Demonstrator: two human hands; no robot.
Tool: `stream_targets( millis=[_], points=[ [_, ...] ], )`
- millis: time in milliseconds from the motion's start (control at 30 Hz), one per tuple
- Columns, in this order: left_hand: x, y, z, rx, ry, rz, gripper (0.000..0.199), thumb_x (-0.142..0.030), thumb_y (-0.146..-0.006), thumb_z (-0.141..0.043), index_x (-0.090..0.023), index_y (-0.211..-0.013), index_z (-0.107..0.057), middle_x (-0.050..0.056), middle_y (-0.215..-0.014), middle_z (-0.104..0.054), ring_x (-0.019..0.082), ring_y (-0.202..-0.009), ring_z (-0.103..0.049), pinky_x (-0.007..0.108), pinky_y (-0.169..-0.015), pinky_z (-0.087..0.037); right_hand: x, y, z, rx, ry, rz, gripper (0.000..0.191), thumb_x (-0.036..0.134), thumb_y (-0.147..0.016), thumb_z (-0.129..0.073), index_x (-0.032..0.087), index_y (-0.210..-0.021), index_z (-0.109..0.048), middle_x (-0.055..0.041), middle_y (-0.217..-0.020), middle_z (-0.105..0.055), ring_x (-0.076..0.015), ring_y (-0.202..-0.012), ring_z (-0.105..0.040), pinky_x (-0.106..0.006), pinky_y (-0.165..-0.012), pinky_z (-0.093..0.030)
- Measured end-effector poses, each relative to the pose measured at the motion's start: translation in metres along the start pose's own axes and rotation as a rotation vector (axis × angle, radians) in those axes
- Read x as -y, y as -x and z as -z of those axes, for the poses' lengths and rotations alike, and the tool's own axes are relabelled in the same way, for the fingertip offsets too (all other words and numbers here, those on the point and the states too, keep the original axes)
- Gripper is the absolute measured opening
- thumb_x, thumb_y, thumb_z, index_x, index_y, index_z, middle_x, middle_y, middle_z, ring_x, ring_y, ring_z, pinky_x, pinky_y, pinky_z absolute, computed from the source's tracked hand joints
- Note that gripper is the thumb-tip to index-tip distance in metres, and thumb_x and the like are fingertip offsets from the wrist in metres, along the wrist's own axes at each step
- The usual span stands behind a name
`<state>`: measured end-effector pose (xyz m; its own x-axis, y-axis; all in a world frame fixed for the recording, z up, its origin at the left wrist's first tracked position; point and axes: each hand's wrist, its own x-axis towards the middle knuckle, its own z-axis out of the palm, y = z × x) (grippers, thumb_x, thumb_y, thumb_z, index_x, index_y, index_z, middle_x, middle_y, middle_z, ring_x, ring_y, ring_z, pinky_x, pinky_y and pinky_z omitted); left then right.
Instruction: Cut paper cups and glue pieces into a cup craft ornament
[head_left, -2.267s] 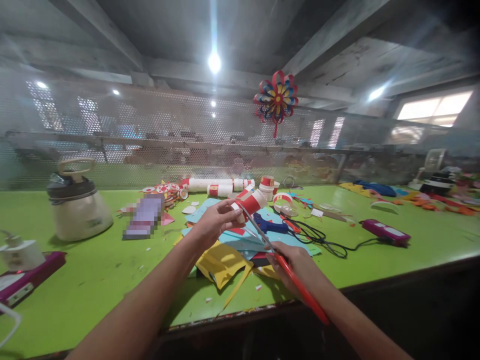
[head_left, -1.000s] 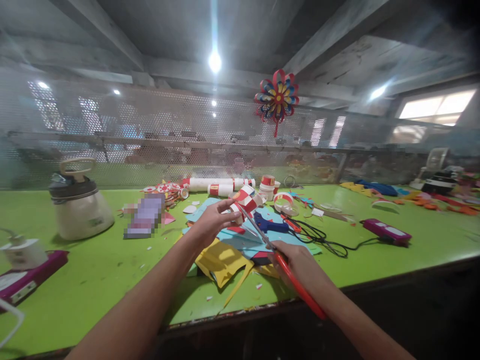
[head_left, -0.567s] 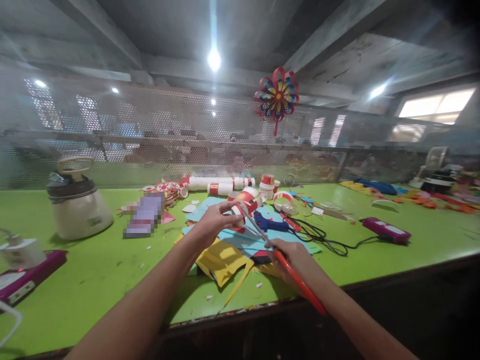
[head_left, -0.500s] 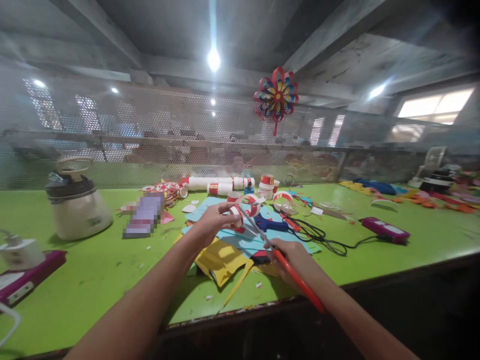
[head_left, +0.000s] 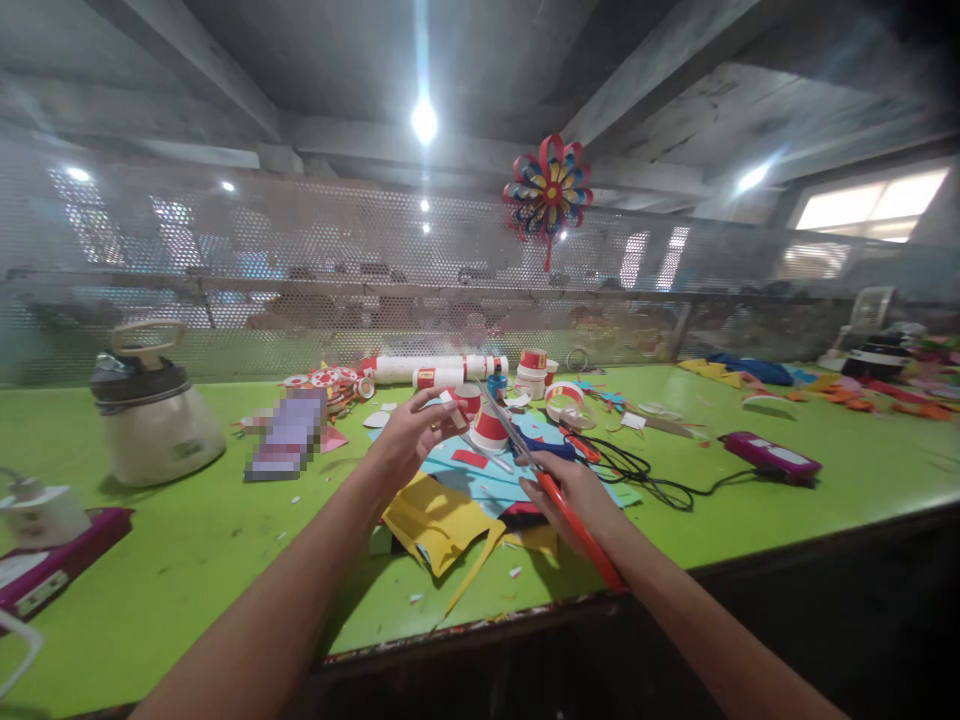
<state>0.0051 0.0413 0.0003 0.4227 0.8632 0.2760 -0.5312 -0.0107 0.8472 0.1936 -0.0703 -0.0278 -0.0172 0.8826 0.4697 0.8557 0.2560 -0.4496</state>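
In the head view, the left hand [head_left: 405, 436] has its thumb and fingers pinched together on a small white and red piece of paper cup [head_left: 454, 411], held up above the table [head_left: 225, 560]. The right hand [head_left: 576, 490] is wrapped around the red handles of a pair of scissors [head_left: 553, 490]; some of its fingers are hidden underneath, but the grip is closed. The scissor blades stand apart and point up and away to the left, toward the left hand.

Just beyond the blades is a red and white paper cup [head_left: 493, 428], narrower at its far end; whether a blade touches it cannot be told. Another red cup [head_left: 469, 398] shows behind the piece in the left hand. Farther back, a small stack of cups [head_left: 532, 374] stands upright, one inside another, and a long row of nested white cups [head_left: 420, 368] lies on its side. A cut cup ring [head_left: 565, 401] lies to the right of the upright stack. A small blue bottle [head_left: 497, 382] stands between the long row and the stack.

At the far left, a large pale jug [head_left: 161, 425] wears a dark lid with a handle; its contents cannot be seen. Sheets of light blue paper [head_left: 480, 485] and yellow paper [head_left: 435, 520] lie below the hands, with a blue glue gun [head_left: 556, 447] partly behind the right hand and a black cable [head_left: 637, 470] beside it.
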Motion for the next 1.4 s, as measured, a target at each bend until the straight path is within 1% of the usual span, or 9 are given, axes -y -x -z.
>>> stream_targets(
  millis=[167,267,433,600,800,900,1000,1167,1400],
  points=[
    [0.001,-0.002,0.001,-0.025,0.076,-0.077,0.037,-0.015,-0.073,-0.068,-0.015,-0.109,-0.058,0.007,-0.088,-0.069,0.019,-0.076,-0.068,0.040,-0.084,-0.051,0.006,-0.031,-0.016,-0.009,-0.071,0.101,0.023,0.020,-0.081,-0.048,0.016,-0.098,-0.063,-0.0038,-0.077,-0.069,-0.0166,-0.065,-0.060,-0.024,-0.062,-0.045],
    [0.001,-0.006,0.009,-0.079,0.101,-0.138,0.040,-0.015,-0.076,-0.064,-0.016,-0.116,-0.057,0.005,-0.087,-0.069,0.018,-0.077,-0.068,0.038,-0.086,-0.050,0.007,-0.044,-0.027,0.004,-0.106,0.162,0.027,0.017,-0.082,-0.049,0.019,-0.105,-0.062,-0.0046,-0.088,-0.071,-0.0182,-0.074,-0.063,-0.026,-0.069,-0.047],
    [0.002,-0.011,0.018,-0.151,0.125,-0.176,0.045,-0.013,-0.076,-0.063,-0.018,-0.120,-0.056,0.004,-0.084,-0.069,0.017,-0.078,-0.067,0.037,-0.086,-0.050,0.002,-0.043,-0.031,0.034,-0.151,0.201,0.027,0.017,-0.084,-0.048,0.019,-0.107,-0.063,-0.0072,-0.097,-0.071,-0.0211,-0.084,-0.064,-0.030,-0.076,-0.048],
    [0.002,-0.009,0.013,-0.166,0.114,-0.160,0.048,-0.013,-0.075,-0.064,-0.018,-0.122,-0.056,0.005,-0.087,-0.069,0.017,-0.080,-0.065,0.038,-0.086,-0.049,-0.002,-0.036,-0.024,0.051,-0.208,0.180,0.031,0.018,-0.084,-0.051,0.021,-0.114,-0.061,-0.0070,-0.109,-0.068,-0.0214,-0.094,-0.062,-0.032,-0.084,-0.046],
    [-0.002,-0.006,0.008,-0.143,0.082,-0.134,0.047,-0.016,-0.076,-0.065,-0.019,-0.121,-0.057,0.005,-0.093,-0.069,0.018,-0.086,-0.065,0.039,-0.090,-0.047,0.000,-0.031,-0.026,0.067,-0.153,0.139,0.029,0.018,-0.085,-0.049,0.019,-0.112,-0.060,-0.0080,-0.100,-0.067,-0.0223,-0.088,-0.060,-0.034,-0.080,-0.047],
    [-0.003,-0.006,0.008,-0.125,0.070,-0.134,0.045,-0.016,-0.078,-0.062,-0.022,-0.122,-0.056,0.004,-0.093,-0.069,0.018,-0.091,-0.063,0.039,-0.091,-0.046,-0.001,-0.029,-0.029,0.038,-0.118,0.115,0.029,0.014,-0.084,-0.047,0.018,-0.111,-0.059,-0.0080,-0.097,-0.066,-0.0222,-0.088,-0.060,-0.035,-0.080,-0.046],
    [-0.005,-0.004,0.005,-0.139,0.050,-0.129,0.045,-0.016,-0.077,-0.062,-0.024,-0.121,-0.056,0.004,-0.094,-0.068,0.020,-0.094,-0.063,0.038,-0.088,-0.048,-0.002,-0.029,-0.031,0.020,-0.088,0.093,0.033,0.012,-0.082,-0.047,0.018,-0.114,-0.058,-0.0093,-0.097,-0.065,-0.0230,-0.089,-0.059,-0.037,-0.081,-0.046],
    [-0.010,0.000,-0.005,-0.180,0.031,-0.096,0.049,-0.016,-0.075,-0.066,-0.022,-0.123,-0.056,0.004,-0.089,-0.068,0.021,-0.094,-0.064,0.037,-0.088,-0.047,-0.001,-0.027,-0.031,0.048,-0.092,0.086,0.037,0.010,-0.080,-0.047,0.019,-0.115,-0.057,-0.0087,-0.095,-0.065,-0.0231,-0.088,-0.059,-0.035,-0.078,-0.047],
    [-0.010,-0.002,0.000,-0.177,-0.017,-0.117,0.049,-0.018,-0.076,-0.066,-0.021,-0.124,-0.055,0.005,-0.088,-0.067,0.022,-0.094,-0.063,0.039,-0.085,-0.048,0.000,-0.024,-0.029,0.100,-0.085,0.081,0.034,0.011,-0.083,-0.043,0.015,-0.115,-0.056,-0.0113,-0.095,-0.063,-0.0240,-0.088,-0.057,-0.038,-0.079,-0.047]
  ],
)
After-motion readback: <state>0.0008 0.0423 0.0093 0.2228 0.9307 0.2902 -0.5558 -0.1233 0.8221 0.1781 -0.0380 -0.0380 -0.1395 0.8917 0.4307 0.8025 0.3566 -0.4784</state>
